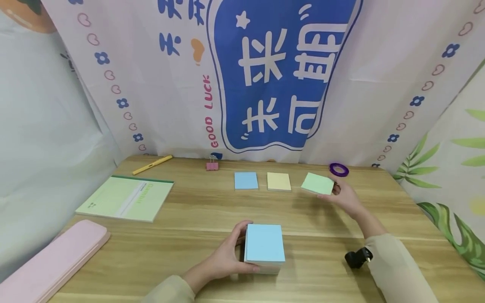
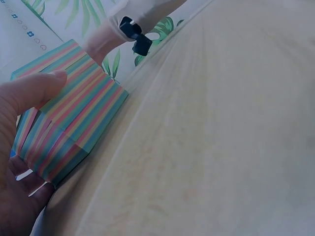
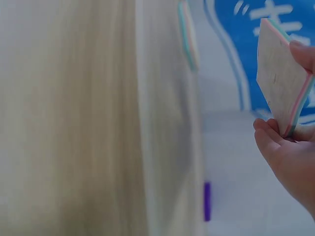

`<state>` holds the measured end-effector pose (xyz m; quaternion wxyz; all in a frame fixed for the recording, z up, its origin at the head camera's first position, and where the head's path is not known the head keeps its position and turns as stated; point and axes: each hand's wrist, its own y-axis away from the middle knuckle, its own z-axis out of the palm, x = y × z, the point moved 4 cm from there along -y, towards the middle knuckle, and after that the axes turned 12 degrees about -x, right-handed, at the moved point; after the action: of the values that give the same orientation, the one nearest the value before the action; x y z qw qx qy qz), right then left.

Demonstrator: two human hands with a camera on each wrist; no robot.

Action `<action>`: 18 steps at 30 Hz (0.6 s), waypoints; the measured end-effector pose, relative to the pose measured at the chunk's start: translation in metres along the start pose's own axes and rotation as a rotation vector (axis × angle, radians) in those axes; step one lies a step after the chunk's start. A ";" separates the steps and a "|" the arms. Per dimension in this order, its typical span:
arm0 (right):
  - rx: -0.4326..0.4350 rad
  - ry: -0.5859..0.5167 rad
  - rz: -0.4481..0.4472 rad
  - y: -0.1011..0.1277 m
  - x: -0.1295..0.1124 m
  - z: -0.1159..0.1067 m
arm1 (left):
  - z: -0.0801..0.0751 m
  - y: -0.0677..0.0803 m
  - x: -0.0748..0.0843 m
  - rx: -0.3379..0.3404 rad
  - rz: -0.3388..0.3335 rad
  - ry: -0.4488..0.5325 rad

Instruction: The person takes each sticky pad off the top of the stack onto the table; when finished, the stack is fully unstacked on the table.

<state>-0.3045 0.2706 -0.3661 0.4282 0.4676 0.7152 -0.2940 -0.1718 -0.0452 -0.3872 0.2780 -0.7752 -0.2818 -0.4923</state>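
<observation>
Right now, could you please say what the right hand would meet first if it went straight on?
Beyond the green square paper pad in the right hand, probably the white hanging cloth with blue printing, passing right of the yellow square paper pad; depth is unclear.

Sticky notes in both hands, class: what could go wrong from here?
1. The left grip holds the tall stack of sticky notes from one side, between thumb and fingers; if it loosened, the layers might slide apart.
2. The right grip holds the green pad by one end, tilted and off the table, so it might slip and drop.
3. The purple ring lies close to the right grip, which might knock it.
</observation>
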 end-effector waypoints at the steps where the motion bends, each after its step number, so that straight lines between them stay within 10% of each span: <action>1: -0.001 0.009 0.021 -0.004 0.004 -0.002 | 0.000 0.000 0.000 0.000 -0.001 0.000; 18: 0.014 0.270 0.149 -0.048 0.047 -0.008 | -0.001 0.000 -0.003 0.003 -0.003 -0.010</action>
<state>-0.3607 0.2781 -0.4029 0.3456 0.5578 0.7274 -0.2011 -0.1732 -0.0464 -0.3892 0.2768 -0.7768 -0.2850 -0.4886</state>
